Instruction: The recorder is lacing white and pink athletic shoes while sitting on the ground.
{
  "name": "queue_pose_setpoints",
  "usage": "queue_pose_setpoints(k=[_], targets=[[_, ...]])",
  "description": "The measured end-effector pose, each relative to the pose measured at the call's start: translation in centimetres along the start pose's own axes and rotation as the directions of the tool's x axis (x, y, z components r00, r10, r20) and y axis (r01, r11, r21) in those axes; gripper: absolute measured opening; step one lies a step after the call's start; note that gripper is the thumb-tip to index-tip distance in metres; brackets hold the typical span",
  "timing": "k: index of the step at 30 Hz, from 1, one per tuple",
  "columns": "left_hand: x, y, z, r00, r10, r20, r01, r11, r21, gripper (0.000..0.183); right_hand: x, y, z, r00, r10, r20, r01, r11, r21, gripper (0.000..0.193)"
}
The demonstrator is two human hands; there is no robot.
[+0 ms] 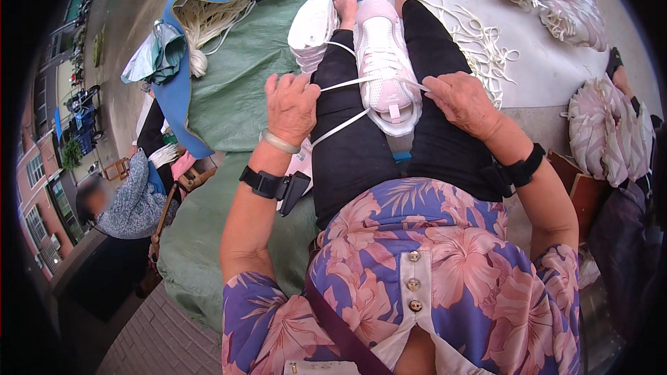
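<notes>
A pale pink and white sneaker (393,92) lies between my legs, its toe pointing away from me. White shoelace (347,84) runs through its upper eyelets and stretches out to both sides. My left hand (292,105) is closed, gripping one lace stretch beside my left thigh. On the other side, my right hand (462,100) pinches the lace close to the shoe's collar. Another length of lace slants from the shoe down toward my left thigh. A stack of white shoe-shaped pieces (310,28) sits beyond my left knee.
Loose white laces (479,45) lie beyond my right leg, and a bundle of laces (208,24) rests on the blue mat (182,107) at left. Bunches of pink-white shoes (573,14) are at far right. A seated person (135,194) is at left; another person's foot shows at right.
</notes>
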State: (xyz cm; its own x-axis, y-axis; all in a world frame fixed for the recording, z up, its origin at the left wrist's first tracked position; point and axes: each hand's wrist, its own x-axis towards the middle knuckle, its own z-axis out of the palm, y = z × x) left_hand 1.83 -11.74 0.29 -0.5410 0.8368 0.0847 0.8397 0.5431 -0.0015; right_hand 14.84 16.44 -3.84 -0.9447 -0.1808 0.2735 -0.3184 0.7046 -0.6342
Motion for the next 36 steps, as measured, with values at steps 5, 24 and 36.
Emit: queue_pose_setpoints(k=[5,24,36], targets=[[0.4,0.3,-0.5,0.999,0.041,-0.011,-0.041,0.999,0.004,0.004,-0.9,1.1,-0.8,0.991,0.073,0.114,-0.040,0.963,-0.268,0.010],[-14.1,-13.4,-3.8,0.931,-0.364,0.025,0.345,0.900,0.266,0.009,-15.6,13.7,-12.6,0.937,0.339,-0.085,-0.319,0.732,-0.602,0.028],[-6.6,-4.6,-1.0,0.466,-0.607,0.644,0.867,0.166,-0.470,0.028,-3.9,2.4,-3.9,0.304,0.876,0.374,-0.723,-0.043,0.689,0.012]])
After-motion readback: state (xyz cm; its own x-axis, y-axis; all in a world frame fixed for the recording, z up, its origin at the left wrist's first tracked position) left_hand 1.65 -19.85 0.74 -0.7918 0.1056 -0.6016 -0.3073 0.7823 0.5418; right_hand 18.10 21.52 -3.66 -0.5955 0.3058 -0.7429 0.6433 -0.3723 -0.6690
